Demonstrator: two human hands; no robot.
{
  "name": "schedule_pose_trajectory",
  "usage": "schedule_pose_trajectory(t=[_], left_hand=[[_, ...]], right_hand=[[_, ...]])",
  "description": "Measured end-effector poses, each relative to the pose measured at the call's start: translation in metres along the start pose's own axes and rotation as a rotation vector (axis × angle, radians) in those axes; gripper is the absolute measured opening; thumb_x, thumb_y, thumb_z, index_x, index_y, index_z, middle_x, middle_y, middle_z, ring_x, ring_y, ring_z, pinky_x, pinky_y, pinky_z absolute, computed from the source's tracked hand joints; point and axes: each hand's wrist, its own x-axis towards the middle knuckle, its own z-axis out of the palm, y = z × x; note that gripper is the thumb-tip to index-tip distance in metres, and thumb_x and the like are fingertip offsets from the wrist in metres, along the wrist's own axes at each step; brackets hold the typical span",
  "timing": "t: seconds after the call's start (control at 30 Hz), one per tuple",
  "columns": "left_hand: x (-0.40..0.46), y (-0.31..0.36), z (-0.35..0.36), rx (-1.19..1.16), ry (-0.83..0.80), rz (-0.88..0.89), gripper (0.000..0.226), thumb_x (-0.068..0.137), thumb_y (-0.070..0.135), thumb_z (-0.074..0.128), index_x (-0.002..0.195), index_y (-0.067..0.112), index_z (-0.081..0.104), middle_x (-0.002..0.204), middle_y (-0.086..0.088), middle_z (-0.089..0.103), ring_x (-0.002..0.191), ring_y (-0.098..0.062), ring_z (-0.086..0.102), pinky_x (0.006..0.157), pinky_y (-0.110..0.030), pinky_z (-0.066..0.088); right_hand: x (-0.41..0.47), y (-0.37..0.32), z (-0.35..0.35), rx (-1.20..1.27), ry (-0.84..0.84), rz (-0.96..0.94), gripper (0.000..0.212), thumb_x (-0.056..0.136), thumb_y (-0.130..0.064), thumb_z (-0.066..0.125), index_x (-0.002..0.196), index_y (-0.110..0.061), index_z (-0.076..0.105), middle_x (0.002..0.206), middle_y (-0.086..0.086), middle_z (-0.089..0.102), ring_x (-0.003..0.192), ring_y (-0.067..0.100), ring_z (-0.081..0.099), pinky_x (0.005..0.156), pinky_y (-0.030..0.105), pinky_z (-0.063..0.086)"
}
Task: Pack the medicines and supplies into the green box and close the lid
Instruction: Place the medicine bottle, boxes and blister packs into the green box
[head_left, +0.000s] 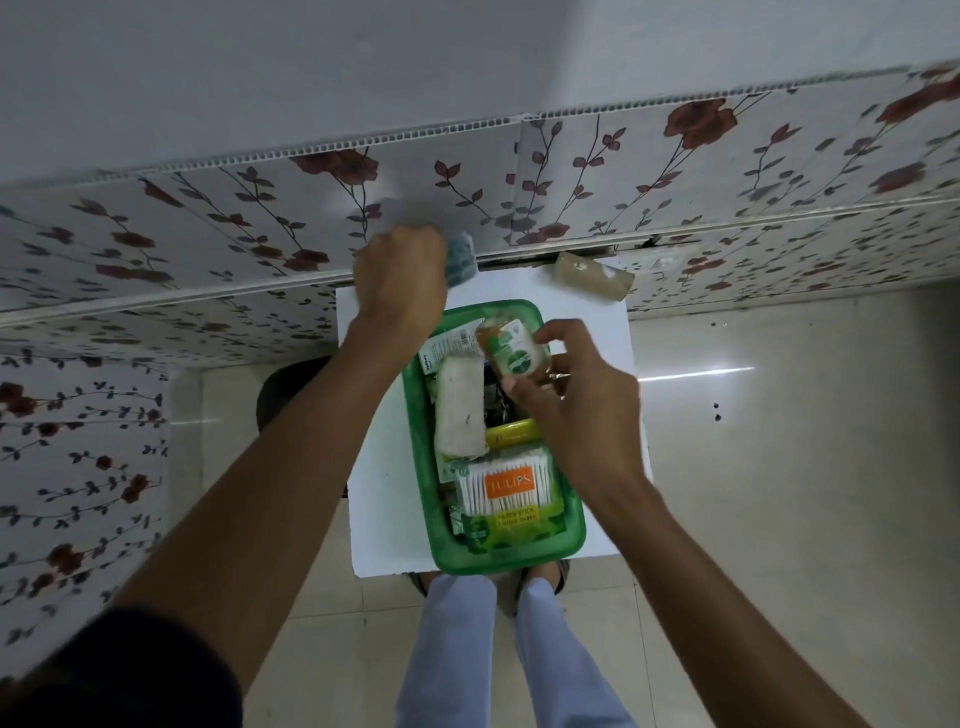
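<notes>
The green box (422, 467) stands lidless on a small white table (384, 493). Inside lie a white bandage roll (460, 410), a yellow item (511, 433), a pack of cotton swabs (511, 491) and several sachets. My right hand (566, 400) holds an orange bottle with a green label (511, 349) over the far end of the box. My left hand (400, 283) is closed around a blurred teal-and-white object (461, 260) at the table's far edge, beyond the box.
A brown roll (592, 275) lies at the far right corner of the table against the floral wall panel (208, 244). My legs and feet (498, 623) stand just under the table's near edge on the tiled floor (779, 467). A dark round object (291, 389) sits left of the table.
</notes>
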Motion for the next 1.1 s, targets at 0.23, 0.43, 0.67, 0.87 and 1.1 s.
schedule_pose_trajectory(t=[0.23,0.43,0.67,0.87,1.1], left_hand=[[-0.076,-0.038,-0.033,-0.602,0.247,-0.331,0.02,0.084,0.027,0.062,0.095,0.011,0.068,0.069,-0.005,0.066,0.048,-0.007,0.062,0.05,-0.025,0.052],[-0.119,-0.027,-0.022,-1.048,0.082,-0.583,0.015,0.075,0.029,0.072,0.083,0.016,0.069,0.06,-0.004,0.068,0.04,-0.014,0.052,0.049,-0.025,0.046],[-0.131,0.005,0.02,-1.105,-0.091,-0.667,0.027,0.082,0.016,0.066,0.105,0.004,0.057,0.06,-0.003,0.068,0.035,-0.014,0.06,0.035,-0.021,0.043],[-0.137,0.017,0.04,-0.502,-0.131,-0.411,0.031,0.084,0.036,0.061,0.091,0.007,0.051,0.082,-0.018,0.068,0.073,-0.038,0.066,0.069,-0.04,0.052],[-0.142,0.011,0.021,-0.404,-0.132,-0.369,0.029,0.081,0.027,0.067,0.088,0.0,0.06,0.09,-0.023,0.068,0.084,-0.04,0.062,0.064,-0.036,0.042]], right_hand=[[-0.009,0.018,0.039,-0.492,-0.015,-0.293,0.022,0.08,-0.013,0.06,0.101,-0.011,0.065,0.11,0.012,0.065,0.092,0.032,0.06,0.063,0.033,0.051],[0.011,0.038,0.007,-0.232,0.097,-0.303,0.017,0.084,-0.007,0.057,0.094,-0.012,0.069,0.091,0.01,0.068,0.079,0.025,0.061,0.066,0.024,0.042],[0.043,0.072,-0.013,-0.206,0.15,-0.134,0.021,0.086,-0.009,0.051,0.095,-0.015,0.068,0.093,0.008,0.07,0.073,0.015,0.057,0.067,0.016,0.037],[0.053,0.093,0.004,-0.459,-0.002,-0.132,0.035,0.084,-0.015,0.058,0.119,-0.013,0.059,0.124,0.014,0.06,0.113,0.033,0.051,0.091,0.035,0.042],[0.05,0.099,0.021,-0.722,-0.102,-0.122,0.054,0.083,-0.025,0.062,0.131,-0.012,0.042,0.128,0.019,0.049,0.113,0.038,0.046,0.089,0.045,0.042]])
